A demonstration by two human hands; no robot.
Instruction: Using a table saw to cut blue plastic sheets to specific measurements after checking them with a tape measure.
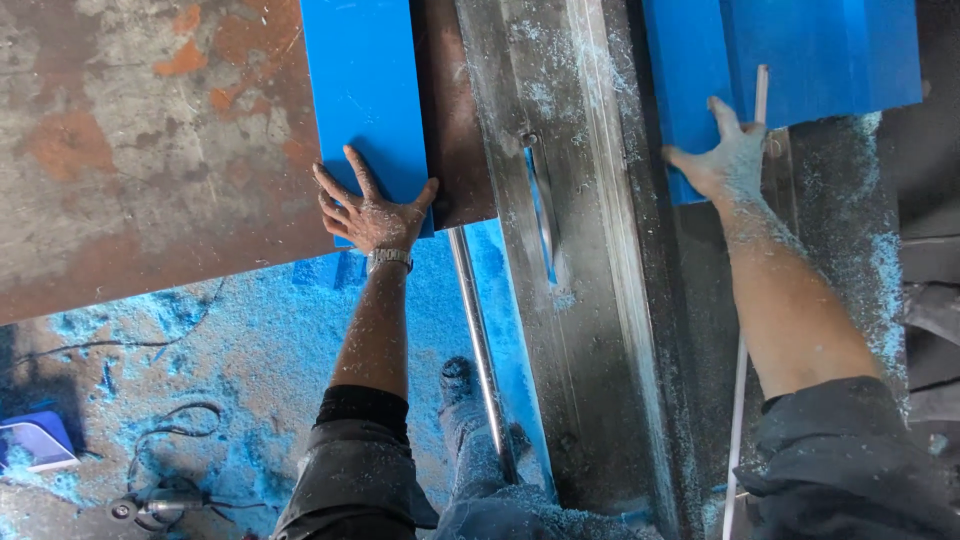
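Observation:
My left hand lies flat, fingers spread, on the near end of a long blue plastic slab that rests on a rusty metal table. A watch sits on that wrist. My right hand, dusted with blue powder, presses flat on the near corner of a second, wider blue slab at the upper right. Between the two slabs runs a grey metal saw bed with a slot where a blade shows.
Blue sawdust covers the floor below. A steel rod runs down from the table edge past my dusty shoe. A cable and a small power tool lie at the lower left, beside a blue-and-white object.

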